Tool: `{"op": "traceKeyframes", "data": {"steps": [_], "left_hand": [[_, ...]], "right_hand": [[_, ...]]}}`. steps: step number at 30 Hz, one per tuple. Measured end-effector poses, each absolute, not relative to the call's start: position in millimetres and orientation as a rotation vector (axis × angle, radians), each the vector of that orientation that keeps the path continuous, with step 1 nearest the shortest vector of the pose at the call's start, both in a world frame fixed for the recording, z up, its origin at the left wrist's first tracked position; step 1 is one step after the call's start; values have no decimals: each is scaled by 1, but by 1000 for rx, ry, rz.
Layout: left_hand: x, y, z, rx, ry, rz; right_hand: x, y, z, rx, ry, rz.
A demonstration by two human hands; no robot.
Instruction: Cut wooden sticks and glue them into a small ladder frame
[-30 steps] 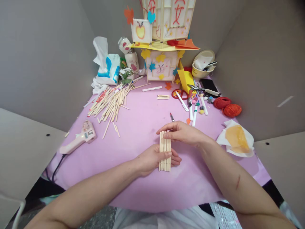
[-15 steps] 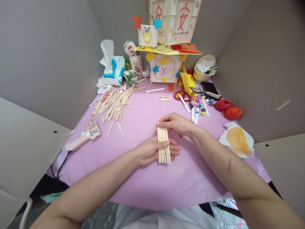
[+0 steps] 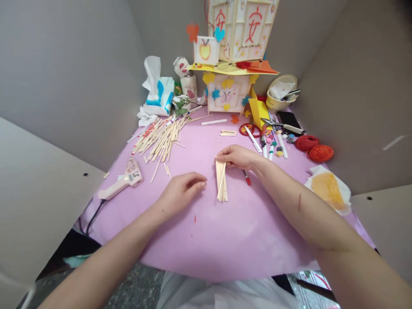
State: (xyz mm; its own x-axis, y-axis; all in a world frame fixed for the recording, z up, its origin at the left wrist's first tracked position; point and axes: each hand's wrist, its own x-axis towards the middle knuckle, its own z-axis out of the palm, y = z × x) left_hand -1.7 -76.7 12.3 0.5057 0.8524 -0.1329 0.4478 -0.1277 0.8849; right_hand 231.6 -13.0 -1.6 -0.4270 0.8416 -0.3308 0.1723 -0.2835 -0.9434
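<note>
A flat bunch of pale wooden sticks (image 3: pixel 222 184) is pinched at its far end by my right hand (image 3: pixel 236 156), near the middle of the table. The sticks hang toward me, with one lying aslant over the others. To their left, my left hand (image 3: pixel 183 191) holds nothing; its fingers are loosely bent and the thumb stands apart. Beside my right wrist lies a red-tipped pen (image 3: pixel 247 177), partly hidden by the arm. A small stack of short sticks (image 3: pixel 228 133) rests farther back.
A loose pile of sticks (image 3: pixel 162 137) and a pink glue gun (image 3: pixel 124 180) lie on the left. A decorated paper-and-stick model (image 3: pixel 228 92) stands at the back. On the right are scissors (image 3: pixel 246 130), markers, pliers (image 3: pixel 286 126), red yarn (image 3: pixel 318 153) and an orange sheet on paper (image 3: pixel 328 189).
My left hand has let go of the sticks and moved left. My right hand keeps hold of their far end, and the red-tipped pen now shows more fully.
</note>
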Motion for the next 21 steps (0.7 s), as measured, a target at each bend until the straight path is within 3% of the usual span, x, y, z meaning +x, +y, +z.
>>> {"op": "traceKeyframes", "data": {"steps": [4, 10, 21], "left_hand": [[22, -61, 0, 2188, 759, 705], [39, -52, -23, 2387, 510, 444], [43, -49, -26, 2360, 529, 306]], "right_hand": [[232, -8, -4, -1264, -1472, 1814], [233, -4, -5, -1400, -1626, 1689], [217, -22, -1, -1730, -2149, 690]]}}
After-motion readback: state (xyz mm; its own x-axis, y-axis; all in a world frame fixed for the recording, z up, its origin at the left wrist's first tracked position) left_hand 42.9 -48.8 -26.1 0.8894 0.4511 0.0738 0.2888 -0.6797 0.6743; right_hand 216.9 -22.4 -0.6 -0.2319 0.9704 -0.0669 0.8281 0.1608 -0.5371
